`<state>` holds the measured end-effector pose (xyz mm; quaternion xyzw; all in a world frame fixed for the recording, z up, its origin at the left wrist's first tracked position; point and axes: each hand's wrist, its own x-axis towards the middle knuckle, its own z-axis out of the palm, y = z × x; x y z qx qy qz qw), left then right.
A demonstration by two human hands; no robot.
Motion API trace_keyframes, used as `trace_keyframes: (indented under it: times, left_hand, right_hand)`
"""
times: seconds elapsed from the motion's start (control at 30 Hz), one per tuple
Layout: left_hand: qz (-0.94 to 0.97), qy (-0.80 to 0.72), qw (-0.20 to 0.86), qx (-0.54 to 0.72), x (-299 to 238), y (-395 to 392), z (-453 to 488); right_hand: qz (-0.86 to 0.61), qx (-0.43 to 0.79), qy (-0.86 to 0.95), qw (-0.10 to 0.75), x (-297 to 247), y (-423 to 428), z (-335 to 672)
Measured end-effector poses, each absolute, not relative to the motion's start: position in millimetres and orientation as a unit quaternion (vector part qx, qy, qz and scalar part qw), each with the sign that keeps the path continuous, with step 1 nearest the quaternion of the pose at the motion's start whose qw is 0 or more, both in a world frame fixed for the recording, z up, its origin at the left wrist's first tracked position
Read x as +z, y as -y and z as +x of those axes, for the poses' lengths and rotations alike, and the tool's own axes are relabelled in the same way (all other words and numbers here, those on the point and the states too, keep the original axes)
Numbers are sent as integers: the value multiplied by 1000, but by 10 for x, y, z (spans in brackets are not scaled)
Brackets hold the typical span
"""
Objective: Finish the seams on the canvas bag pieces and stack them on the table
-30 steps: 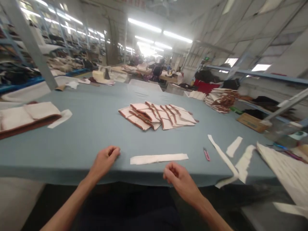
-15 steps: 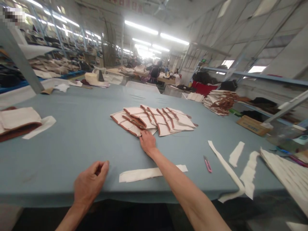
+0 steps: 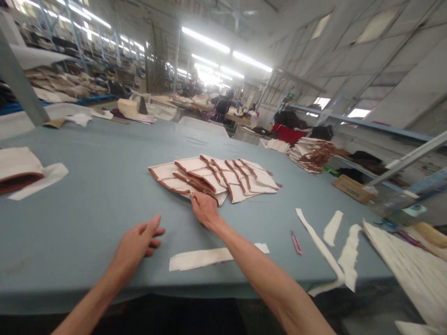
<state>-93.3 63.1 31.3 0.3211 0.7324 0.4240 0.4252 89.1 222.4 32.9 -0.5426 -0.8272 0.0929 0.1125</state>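
Observation:
Several cream fabric pieces with brown edging (image 3: 240, 179) lie overlapping in a fanned row on the blue-grey table (image 3: 115, 195). My right hand (image 3: 205, 208) pinches the near edge of the leftmost fabric piece (image 3: 164, 175), which lies partly under its neighbours. The fingertips are partly hidden behind the hand. My left hand (image 3: 141, 238) hovers over the table to the lower left, fingers apart, holding nothing. Beneath my right forearm lies a cream fabric strip (image 3: 199, 258).
Pink thread snips (image 3: 296, 243) and several cream strips (image 3: 331, 228) lie to the right. Another brown-edged piece (image 3: 19, 163) rests at the left edge. A stack of similar pieces (image 3: 310, 153) and a cardboard box (image 3: 353, 188) stand at the far right. Other people sit in the background.
My left hand has opened its curled fingers and moved slightly up. My right hand has shifted a little left along with the leftmost piece's edge. The whole view has turned slightly.

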Motion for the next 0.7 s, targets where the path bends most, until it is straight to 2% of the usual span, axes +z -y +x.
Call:
trace_keyframes:
  times: [0.07,0.17,0.27,0.4,0.57,0.7]
  left_hand:
    - [285,-680,503,451,373,-906,-898]
    - [253,-629,559,478,419,-1335,-785]
    - [241,-618,566,489,397,-1676,-637]
    - [224,-657,523,495,313,-1867,-512]
    - [228,-659,527,485,266,-1883,-552]
    - [220,-663,531,479,206,-1994,-595]
  right_hand:
    - [-532,94,833,119,319,-2126,868]
    - [-513,97,843,129,323,-2016,918]
    - [-488,97,856,137,320,-1865,1079]
    - [-494,78,851,157,371,-1745,1551]
    - [-657,-26,726,201,602,-2338,2387]
    - [-716,-30,685,132,617,-3081,2688]
